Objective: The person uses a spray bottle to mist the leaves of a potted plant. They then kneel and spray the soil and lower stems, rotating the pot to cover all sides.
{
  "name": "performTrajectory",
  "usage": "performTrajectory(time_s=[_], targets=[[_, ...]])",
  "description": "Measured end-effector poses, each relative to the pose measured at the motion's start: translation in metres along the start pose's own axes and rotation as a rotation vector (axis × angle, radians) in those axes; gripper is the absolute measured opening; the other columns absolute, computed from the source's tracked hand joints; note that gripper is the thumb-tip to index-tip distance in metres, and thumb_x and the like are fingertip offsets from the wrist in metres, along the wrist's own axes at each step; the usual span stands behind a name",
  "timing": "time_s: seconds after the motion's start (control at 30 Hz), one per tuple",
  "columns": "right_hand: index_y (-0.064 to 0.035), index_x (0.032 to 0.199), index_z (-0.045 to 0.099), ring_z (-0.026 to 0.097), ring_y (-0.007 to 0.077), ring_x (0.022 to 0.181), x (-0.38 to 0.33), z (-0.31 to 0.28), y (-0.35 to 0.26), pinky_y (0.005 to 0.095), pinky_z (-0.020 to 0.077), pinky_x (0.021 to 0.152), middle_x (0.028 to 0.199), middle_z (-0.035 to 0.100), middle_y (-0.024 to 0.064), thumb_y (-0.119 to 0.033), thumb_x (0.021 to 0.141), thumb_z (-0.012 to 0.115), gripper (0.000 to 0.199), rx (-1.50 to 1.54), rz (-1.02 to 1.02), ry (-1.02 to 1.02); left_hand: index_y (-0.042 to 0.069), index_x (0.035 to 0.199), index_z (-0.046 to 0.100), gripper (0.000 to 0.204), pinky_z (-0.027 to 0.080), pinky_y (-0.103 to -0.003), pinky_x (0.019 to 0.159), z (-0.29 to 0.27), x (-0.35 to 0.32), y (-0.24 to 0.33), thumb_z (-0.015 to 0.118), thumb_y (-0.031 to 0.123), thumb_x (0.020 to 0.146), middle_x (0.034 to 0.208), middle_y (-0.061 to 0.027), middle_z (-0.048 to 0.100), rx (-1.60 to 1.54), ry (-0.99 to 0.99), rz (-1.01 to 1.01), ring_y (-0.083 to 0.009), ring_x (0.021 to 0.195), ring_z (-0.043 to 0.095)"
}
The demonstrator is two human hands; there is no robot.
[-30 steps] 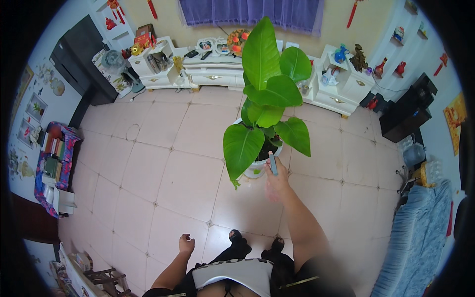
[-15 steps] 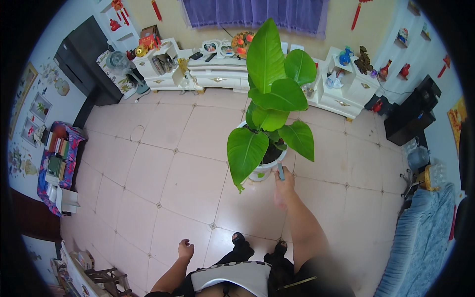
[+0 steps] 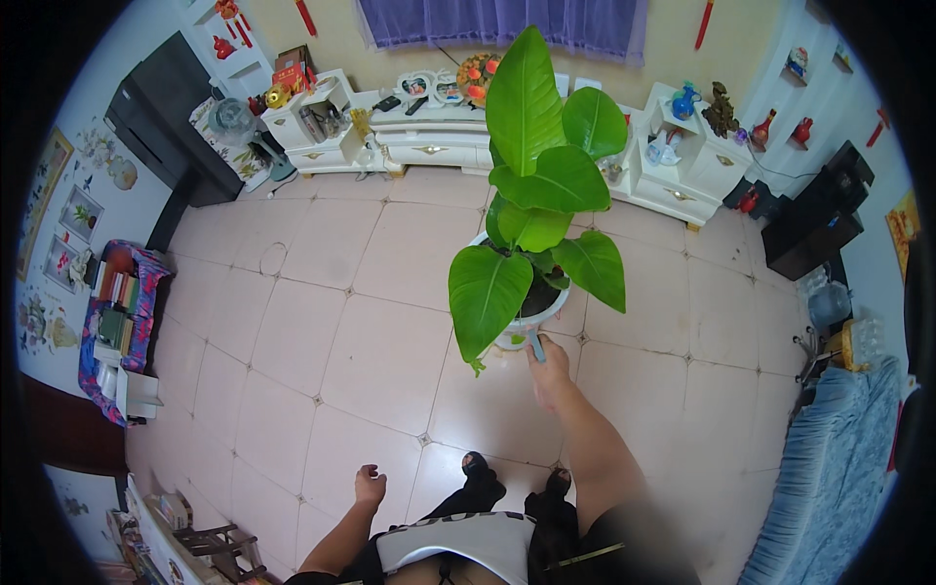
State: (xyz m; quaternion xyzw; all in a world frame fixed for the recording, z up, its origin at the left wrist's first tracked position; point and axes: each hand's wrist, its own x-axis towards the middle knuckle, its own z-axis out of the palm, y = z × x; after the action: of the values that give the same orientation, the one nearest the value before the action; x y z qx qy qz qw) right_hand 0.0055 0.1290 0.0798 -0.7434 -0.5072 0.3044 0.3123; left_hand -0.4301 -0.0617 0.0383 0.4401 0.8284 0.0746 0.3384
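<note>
A large leafy green plant (image 3: 531,107) rises from a white pot (image 3: 554,310) with dark soil, standing on the floor ahead of me. My right hand (image 3: 550,366) reaches out to the near side of the pot, its fingers closed round a small, flat grey-blue tool (image 3: 537,345). The tool's upper end points toward the pot's rim; whether it touches the pot I cannot tell. Low on the left, my left hand (image 3: 370,484) hangs over the floor, its fingers loosely curled and nothing visible in them.
White cabinets (image 3: 429,154) line the far wall beneath a purple curtain (image 3: 502,21). On the right are a black speaker-like box (image 3: 814,234) and a blue-covered seat (image 3: 829,468). A bookshelf (image 3: 122,322) and a dark fridge (image 3: 175,122) stand on the left.
My right hand has shifted slightly left along the near side of the pot, and the tool now tilts the other way. My left hand has hardly moved.
</note>
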Motion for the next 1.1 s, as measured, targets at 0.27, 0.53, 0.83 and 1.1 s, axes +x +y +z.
performTrajectory(time_s=[0.27,0.53,0.83,1.1], targets=[[-0.0065,0.119,0.059,0.063,0.0391,0.090,-0.002,-0.007,0.008,0.0436,0.0497,0.078,0.096,0.066,0.0206,-0.021,0.088,0.061,0.034,-0.038,-0.059,-0.009,0.001,0.108,0.059,0.037,0.051,-0.040,0.082,0.005,0.002,-0.001,0.066,0.016,0.076,0.101,-0.0173,0.062,0.018,-0.002,0.028,-0.0313,0.093,0.062],[-0.0079,0.106,0.060,0.062,0.0406,0.084,-0.021,-0.025,-0.012,0.0474,0.0483,0.076,0.087,0.065,0.0209,-0.021,0.087,0.061,0.024,-0.011,-0.060,0.046,0.000,0.107,0.060,0.036,0.051,-0.040,0.080,0.015,0.007,0.002,0.065,0.016,0.076,0.097,-0.0171,0.062,-0.019,0.008,0.093,-0.0310,0.090,0.062],[-0.0083,0.104,0.060,0.062,0.0397,0.086,-0.026,-0.029,-0.010,0.0469,0.0484,0.076,0.091,0.065,0.0199,-0.022,0.087,0.062,0.022,0.111,-0.061,0.055,0.001,0.107,0.061,0.035,0.052,-0.041,0.080,0.016,0.004,0.003,0.065,0.015,0.075,0.099,-0.0178,0.062,-0.009,0.027,0.075,-0.0320,0.092,0.062],[-0.0096,0.105,0.060,0.062,0.0387,0.088,-0.027,-0.023,-0.004,0.0460,0.0486,0.079,0.089,0.065,0.0183,-0.023,0.087,0.061,0.022,-0.017,-0.067,0.025,0.001,0.106,0.061,0.034,0.051,-0.041,0.082,0.008,-0.008,0.001,0.066,0.015,0.075,0.101,-0.0184,0.061,0.043,0.027,0.066,-0.0321,0.093,0.061]])
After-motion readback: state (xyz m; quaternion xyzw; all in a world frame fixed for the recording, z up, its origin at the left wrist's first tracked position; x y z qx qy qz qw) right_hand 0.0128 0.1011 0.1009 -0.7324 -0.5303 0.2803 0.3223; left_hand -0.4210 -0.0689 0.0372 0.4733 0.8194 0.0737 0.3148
